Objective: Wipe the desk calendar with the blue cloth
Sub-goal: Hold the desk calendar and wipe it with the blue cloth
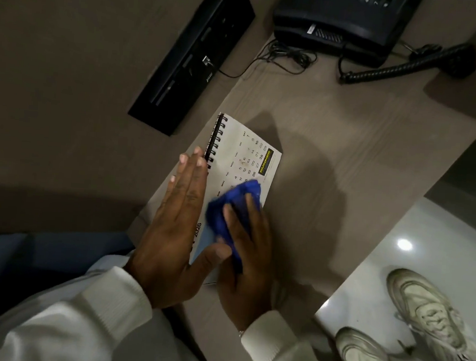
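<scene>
A white desk calendar [247, 155] with a black spiral binding lies flat on the narrow wooden desk [333, 148]. My left hand [176, 226] rests flat with straight fingers along the calendar's bound edge, pressing it down. My right hand [248, 252] presses a bunched blue cloth [229, 208] onto the near part of the calendar page. The cloth covers part of the date grid, and both hands hide the calendar's near end.
A black desk phone [337, 20] with a coiled cord [396, 67] sits at the far end of the desk. A black socket panel [195, 54] is set in the wall at the left. The desk's right edge drops to a white floor with my shoes [420, 308].
</scene>
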`<state>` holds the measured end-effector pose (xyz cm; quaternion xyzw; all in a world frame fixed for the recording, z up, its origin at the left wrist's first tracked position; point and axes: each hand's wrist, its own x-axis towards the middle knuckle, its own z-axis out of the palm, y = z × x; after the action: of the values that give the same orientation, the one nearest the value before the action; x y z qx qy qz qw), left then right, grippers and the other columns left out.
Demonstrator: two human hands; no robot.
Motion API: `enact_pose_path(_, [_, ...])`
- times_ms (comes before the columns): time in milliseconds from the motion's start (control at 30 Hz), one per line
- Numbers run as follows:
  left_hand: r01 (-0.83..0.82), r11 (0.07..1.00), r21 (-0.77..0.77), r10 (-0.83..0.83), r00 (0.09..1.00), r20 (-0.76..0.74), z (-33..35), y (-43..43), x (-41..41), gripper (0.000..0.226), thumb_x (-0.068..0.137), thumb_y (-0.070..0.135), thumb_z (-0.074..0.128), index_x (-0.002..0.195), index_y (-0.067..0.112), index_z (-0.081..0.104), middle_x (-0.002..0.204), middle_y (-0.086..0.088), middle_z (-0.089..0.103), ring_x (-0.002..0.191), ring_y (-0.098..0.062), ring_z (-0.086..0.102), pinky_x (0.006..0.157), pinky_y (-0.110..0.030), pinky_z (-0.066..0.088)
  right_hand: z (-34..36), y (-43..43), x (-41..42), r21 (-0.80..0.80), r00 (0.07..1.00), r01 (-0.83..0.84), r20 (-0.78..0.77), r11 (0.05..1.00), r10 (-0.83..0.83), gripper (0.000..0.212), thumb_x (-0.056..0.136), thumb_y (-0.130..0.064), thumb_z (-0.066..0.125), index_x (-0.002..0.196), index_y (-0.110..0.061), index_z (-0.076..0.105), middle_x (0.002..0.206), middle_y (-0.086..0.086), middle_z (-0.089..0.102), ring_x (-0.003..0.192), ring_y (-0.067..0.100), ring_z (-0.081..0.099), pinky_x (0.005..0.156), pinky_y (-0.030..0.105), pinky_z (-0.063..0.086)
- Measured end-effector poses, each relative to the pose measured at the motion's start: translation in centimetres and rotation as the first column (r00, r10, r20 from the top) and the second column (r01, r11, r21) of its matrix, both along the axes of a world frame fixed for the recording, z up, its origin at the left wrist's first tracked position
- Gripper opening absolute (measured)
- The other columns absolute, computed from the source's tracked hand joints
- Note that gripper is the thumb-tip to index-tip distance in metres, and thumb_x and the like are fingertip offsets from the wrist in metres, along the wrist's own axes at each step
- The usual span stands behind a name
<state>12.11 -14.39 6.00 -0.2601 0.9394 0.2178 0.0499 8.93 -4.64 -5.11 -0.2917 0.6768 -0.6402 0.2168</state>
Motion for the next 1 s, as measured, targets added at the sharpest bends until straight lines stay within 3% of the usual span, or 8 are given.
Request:
enact_pose_path(167, [0.011,1.000,-0.015,-0.010,1.000,0.017,-0.1,0.0,0.0,0.104,0.085,0.077,0.019,0.152,0.002,-0.007,0.165,-0.011,-0.011,0.153,-0.017,-0.017,0.124,-0.049,0.003,0.5,-4.7,-5.1,0.107,1.000,0.021,0.011,0.994,-0.022,0.049,0.099,-0.024,0.049,0.146,-0.028,0.035,0.161,0.003,0.024,0.149,0.027,0.022,0.122,0.036,0.018])
enact_pose_path(267, [0.010,0.999,-0.040,-0.010,1.000,0.019,-0.1,0.0,-0.1,0.101,0.084,0.076,0.018,0.152,0.006,-0.009,0.165,-0.009,-0.012,0.153,-0.018,-0.016,0.123,-0.056,0.006,-0.3,-4.7,-5.7,0.165,0.988,0.089,0.108,0.982,-0.108,0.046,0.100,-0.028,0.041,0.146,-0.026,0.037,0.161,0.005,0.027,0.148,0.027,0.025,0.118,0.049,0.031])
enact_pose_path(367, [0.007,0.999,-0.051,-0.006,1.000,0.029,0.0,0.0,-0.1,0.101,0.085,0.076,0.017,0.152,0.006,-0.010,0.165,-0.009,-0.012,0.153,-0.020,-0.016,0.122,-0.059,0.007,-0.8,-2.3,-3.4,0.181,0.994,0.073,0.071,0.981,-0.087,0.046,0.099,-0.023,0.049,0.144,-0.022,0.040,0.159,0.008,0.030,0.146,0.031,0.030,0.111,0.056,0.039])
enact_pose_path(500, [-0.002,0.998,-0.060,0.003,1.000,0.022,0.0,0.2,-0.1,0.100,0.086,0.074,0.021,0.152,0.004,-0.007,0.165,-0.006,-0.011,0.153,-0.021,-0.014,0.121,-0.061,0.008,-0.4,0.8,0.3,0.095,0.999,0.004,0.037,0.996,-0.008,0.047,0.099,-0.027,0.049,0.145,-0.022,0.037,0.158,0.013,0.031,0.148,0.034,0.026,0.116,0.056,0.033])
enact_pose_path(633, [0.005,0.998,-0.070,-0.004,1.000,0.006,0.0,0.2,-0.1,0.099,0.084,0.076,0.019,0.152,0.009,-0.008,0.165,-0.004,-0.010,0.154,-0.021,-0.012,0.123,-0.056,0.007,0.6,-0.4,-0.9,-0.024,0.999,-0.026,-0.048,0.999,0.025,0.044,0.100,-0.031,0.045,0.143,-0.025,0.036,0.156,0.013,0.032,0.147,0.033,0.028,0.121,0.041,0.025])
enact_pose_path(733, [0.013,0.997,-0.076,-0.011,1.000,0.018,-0.2,0.0,0.0,0.100,0.085,0.075,0.020,0.152,0.006,-0.008,0.165,-0.009,-0.010,0.154,-0.022,-0.013,0.122,-0.058,0.008,0.8,-3.4,-4.0,0.049,0.997,0.003,-0.081,0.999,0.001,0.048,0.097,-0.021,0.053,0.143,-0.024,0.039,0.156,0.015,0.033,0.145,0.034,0.030,0.118,0.045,0.028])
enact_pose_path(833, [0.016,0.997,-0.071,-0.016,1.000,0.006,-0.5,-0.1,0.2,0.099,0.086,0.073,0.022,0.153,0.005,-0.006,0.166,-0.011,-0.009,0.154,-0.025,-0.013,0.122,-0.059,0.006,0.0,-4.4,-5.6,0.143,0.996,0.062,0.048,0.988,-0.070,0.046,0.098,-0.019,0.046,0.143,-0.024,0.042,0.158,0.012,0.032,0.145,0.034,0.030,0.114,0.053,0.036])
enact_pose_path(1000, [0.007,0.994,-0.113,-0.004,1.000,0.027,-0.7,-0.2,0.4,0.098,0.086,0.074,0.019,0.154,0.006,-0.005,0.166,-0.009,-0.010,0.154,-0.025,-0.012,0.124,-0.051,0.001,-0.8,-0.9,-2.1,0.149,0.998,0.017,0.050,0.989,-0.024,0.044,0.100,-0.034,0.042,0.144,-0.027,0.038,0.158,0.012,0.032,0.146,0.034,0.029,0.112,0.056,0.039])
